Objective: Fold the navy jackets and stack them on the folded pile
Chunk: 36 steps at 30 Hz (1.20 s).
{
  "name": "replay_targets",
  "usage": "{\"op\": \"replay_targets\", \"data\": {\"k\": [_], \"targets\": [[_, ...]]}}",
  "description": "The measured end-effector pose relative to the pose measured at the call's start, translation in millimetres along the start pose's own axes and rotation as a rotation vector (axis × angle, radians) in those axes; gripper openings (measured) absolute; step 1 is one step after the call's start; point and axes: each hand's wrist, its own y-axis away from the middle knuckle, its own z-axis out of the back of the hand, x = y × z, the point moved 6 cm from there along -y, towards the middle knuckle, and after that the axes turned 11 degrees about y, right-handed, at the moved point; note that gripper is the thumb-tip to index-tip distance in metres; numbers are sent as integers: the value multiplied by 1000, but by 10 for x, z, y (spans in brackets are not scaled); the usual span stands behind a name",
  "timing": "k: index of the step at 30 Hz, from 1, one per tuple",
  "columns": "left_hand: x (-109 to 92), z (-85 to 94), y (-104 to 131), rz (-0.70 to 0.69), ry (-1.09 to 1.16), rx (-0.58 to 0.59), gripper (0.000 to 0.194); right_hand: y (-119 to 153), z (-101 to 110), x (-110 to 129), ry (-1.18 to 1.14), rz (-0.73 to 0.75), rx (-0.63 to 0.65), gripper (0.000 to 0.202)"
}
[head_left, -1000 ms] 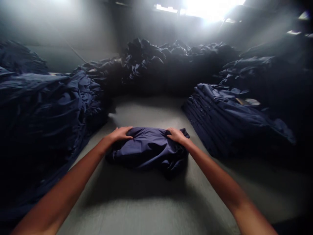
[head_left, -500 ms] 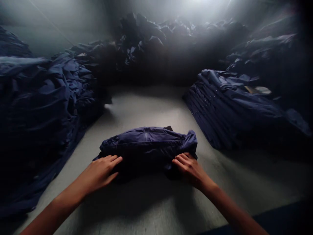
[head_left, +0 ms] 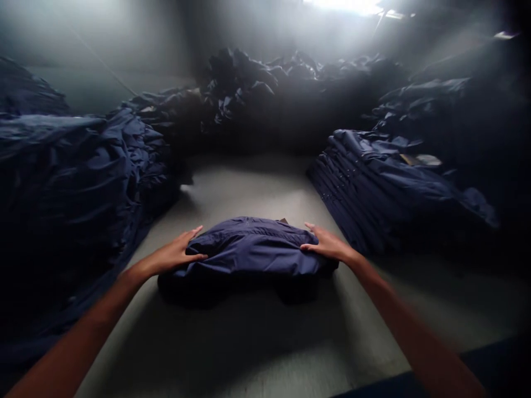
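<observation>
A folded navy-blue garment (head_left: 257,246) lies on the table in front of me, with a seam along its top and a small brown tag (head_left: 284,220) at its far edge. At its left end rests my left hand (head_left: 178,253), thumb on the near face and fingers stretched toward the back. My right hand (head_left: 326,242) mirrors it at the right end, thumb and fingers apart. Both hands touch the cloth without closing round it. The garment's lower front side is lost in dark shadow.
Tall piles of navy garments (head_left: 95,171) stand on the left. A neat stack of folded garments (head_left: 365,177) leans at the right, with a pale item (head_left: 427,160) on top. Heaped cloth (head_left: 240,77) lies at the back. The pale tabletop (head_left: 249,179) runs between them.
Both hands have shifted from the garment's near lower edge up to its two ends, fingers now spread. The garment's upper layer has come over toward me, showing a smooth, lit front face.
</observation>
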Motion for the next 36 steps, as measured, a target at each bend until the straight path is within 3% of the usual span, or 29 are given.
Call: {"op": "replay_targets", "data": {"k": [2, 5, 9, 14, 19, 23, 26, 29, 31, 34, 36], "targets": [[62, -4, 71, 15, 20, 23, 101, 25, -74, -121, -62, 16, 51, 73], [21, 77, 190, 15, 14, 24, 90, 131, 6, -169, -99, 73, -63, 52], [-82, 269, 235, 21, -4, -20, 82, 262, 318, -38, -70, 187, -270, 30], [-168, 595, 203, -92, 48, -202, 73, 223, 718, 113, 10, 260, -417, 19], [-326, 948, 103, -181, 60, -411, 68, -138, 1065, 182, 58, 300, -548, 19], [-589, 1290, -34, -253, -37, -702, 52, -593, 1359, 268, 49, 318, -799, 21], [-648, 1477, -256, -289, -169, -881, 45, -1058, 1453, 291, 88, 275, -958, 25], [-440, 1532, -675, -227, -299, -904, 44, -1635, 1347, 234, 172, 193, -964, 26], [-163, 1475, -1020, -116, -359, -821, 46, -2015, 1141, 149, 267, 116, -859, 29], [346, 1241, -1465, 85, -362, -608, 77, -2424, 626, -65, 363, -33, -510, 41], [625, 1027, -1640, 143, -317, -481, 88, -2495, 224, -189, 353, -75, -265, 43]]}}
